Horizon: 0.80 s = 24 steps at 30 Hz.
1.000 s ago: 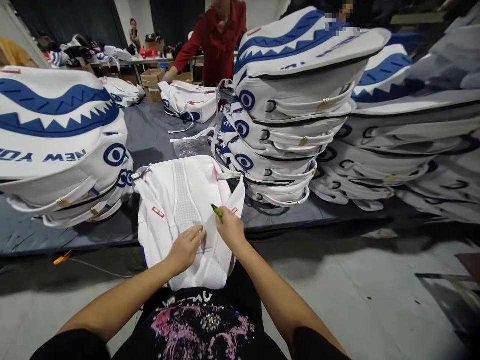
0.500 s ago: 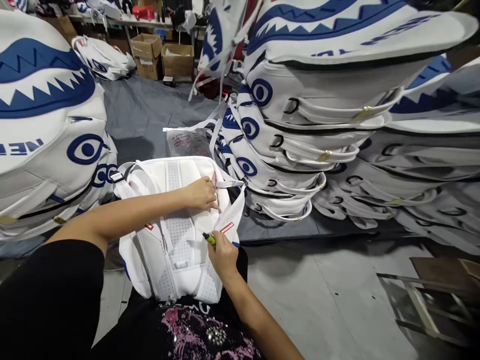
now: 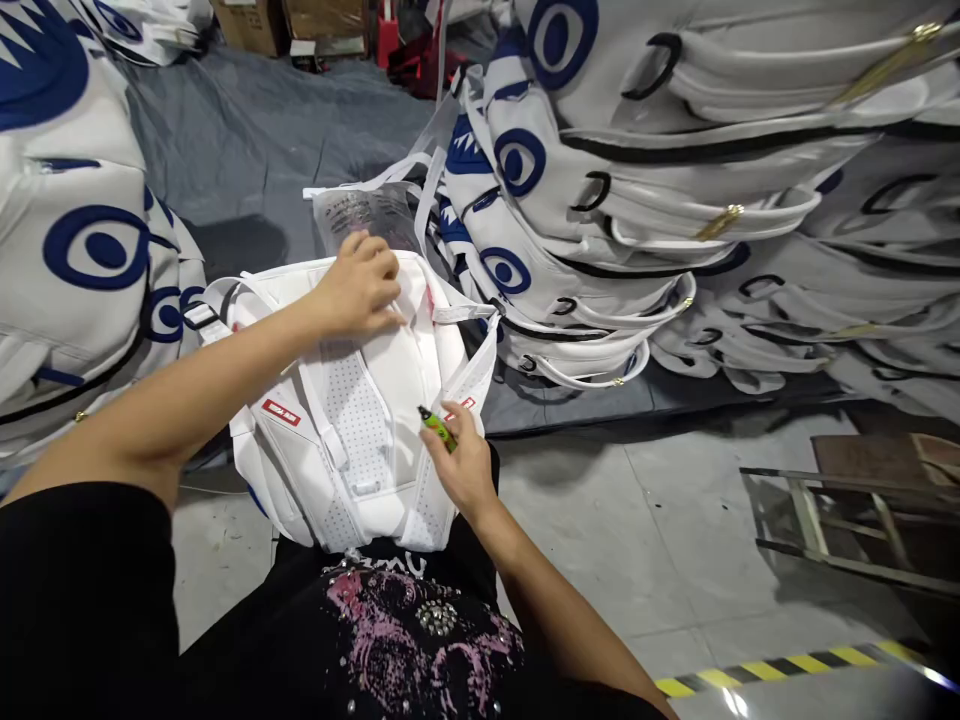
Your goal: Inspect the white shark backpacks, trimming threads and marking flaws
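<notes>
A white backpack (image 3: 420,370) rests on my lap, its dotted back panel and shoulder straps facing up. My left hand (image 3: 361,285) is at its upper part, with fingers bent and closed on the white fabric; the fingertips are partly hidden. In my right hand (image 3: 465,465) is a slim green pen-like tool (image 3: 442,430) with a black tip pointing up and left. That hand is beside the right shoulder strap (image 3: 474,380). Red labels sit on both straps. Just beyond the backpack lies a clear plastic pouch (image 3: 337,212) with a white edge.
White backpacks with blue eyes are stacked at the right (image 3: 540,230) and at the left (image 3: 82,300), on a grey cloth (image 3: 225,130). Cardboard boxes (image 3: 322,18) stand at the back. A low metal-framed stand (image 3: 810,515) and yellow-black floor tape (image 3: 795,665) are at right.
My left hand has moved up and left across the backpack, away from its right side. The right hand still holds the green tool, now a little higher. The view has tilted down.
</notes>
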### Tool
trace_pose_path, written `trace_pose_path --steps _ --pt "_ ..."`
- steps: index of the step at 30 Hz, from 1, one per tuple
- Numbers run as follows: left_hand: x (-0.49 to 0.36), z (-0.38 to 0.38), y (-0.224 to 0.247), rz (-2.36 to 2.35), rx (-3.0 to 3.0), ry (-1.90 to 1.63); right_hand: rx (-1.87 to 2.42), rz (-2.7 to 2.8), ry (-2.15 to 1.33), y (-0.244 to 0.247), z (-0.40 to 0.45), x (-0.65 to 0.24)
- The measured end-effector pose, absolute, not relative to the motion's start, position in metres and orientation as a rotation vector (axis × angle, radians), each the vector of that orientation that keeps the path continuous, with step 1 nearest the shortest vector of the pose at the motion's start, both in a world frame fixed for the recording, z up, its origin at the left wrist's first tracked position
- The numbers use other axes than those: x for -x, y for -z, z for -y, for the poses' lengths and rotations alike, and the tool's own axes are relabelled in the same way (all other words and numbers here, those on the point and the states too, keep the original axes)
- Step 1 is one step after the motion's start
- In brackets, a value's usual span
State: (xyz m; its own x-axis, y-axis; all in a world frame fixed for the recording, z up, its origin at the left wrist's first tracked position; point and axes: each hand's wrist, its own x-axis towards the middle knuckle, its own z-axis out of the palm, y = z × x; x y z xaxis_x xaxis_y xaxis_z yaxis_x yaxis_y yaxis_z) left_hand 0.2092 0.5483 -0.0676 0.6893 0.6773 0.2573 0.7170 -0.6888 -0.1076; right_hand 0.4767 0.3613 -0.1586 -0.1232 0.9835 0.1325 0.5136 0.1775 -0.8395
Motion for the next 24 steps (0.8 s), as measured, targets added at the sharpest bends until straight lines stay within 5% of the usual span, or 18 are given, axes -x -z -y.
trace_pose_path --steps 3,8,15,24 --pt "-0.229 -0.510 0.067 1.074 2.750 0.200 1.191 1.410 -1.275 0.119 -0.377 -0.474" --pt "-0.255 -0.470 0.089 1.170 2.700 0.294 0.872 1.301 -1.400 0.067 -0.422 -0.454" --pt "-0.252 -0.444 0.116 1.137 2.495 0.716 0.780 1.188 -1.576 0.093 -0.436 -0.465" --pt "-0.258 -0.437 0.123 1.156 2.439 0.808 1.242 1.191 -1.154 0.109 -0.418 -0.446"
